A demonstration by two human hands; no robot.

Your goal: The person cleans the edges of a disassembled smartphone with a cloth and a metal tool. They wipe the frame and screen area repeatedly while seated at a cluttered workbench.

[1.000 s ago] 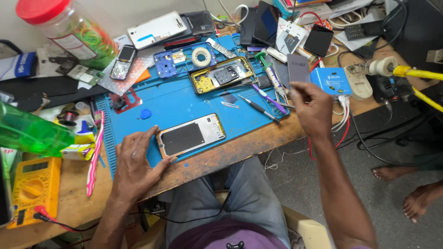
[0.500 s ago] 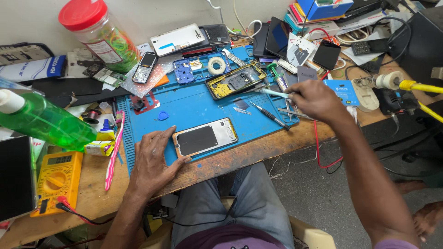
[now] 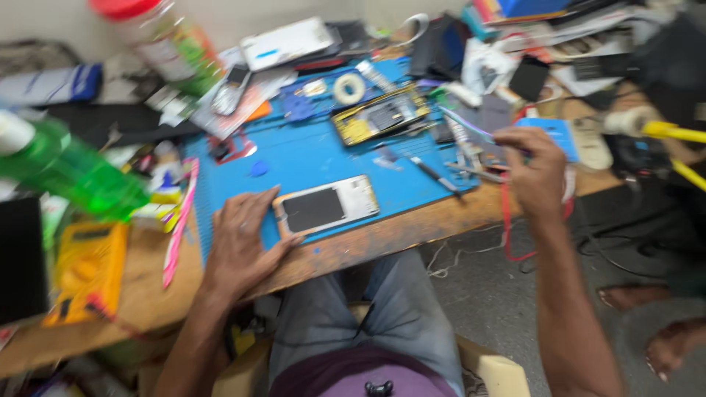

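Left hand (image 3: 239, 246): we see it flat, palm down, fingers spread, touching the near end of the white phone (image 3: 327, 206).
Phone: face up on the blue mat (image 3: 309, 158).
Right hand (image 3: 533, 173): pinching thin tweezers (image 3: 471, 126) above the mat's right edge.

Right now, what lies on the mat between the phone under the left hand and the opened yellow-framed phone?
In the head view, only bare blue mat separates the phone from the opened yellow-framed phone.

A blue work mat (image 3: 323, 158) covers the brown wooden surface (image 3: 382, 239). The phone (image 3: 327, 206) is white with a black screen. The bottle (image 3: 66, 169) is bright green, the multimeter (image 3: 84, 272) yellow, the jar's lid (image 3: 121, 7) red.
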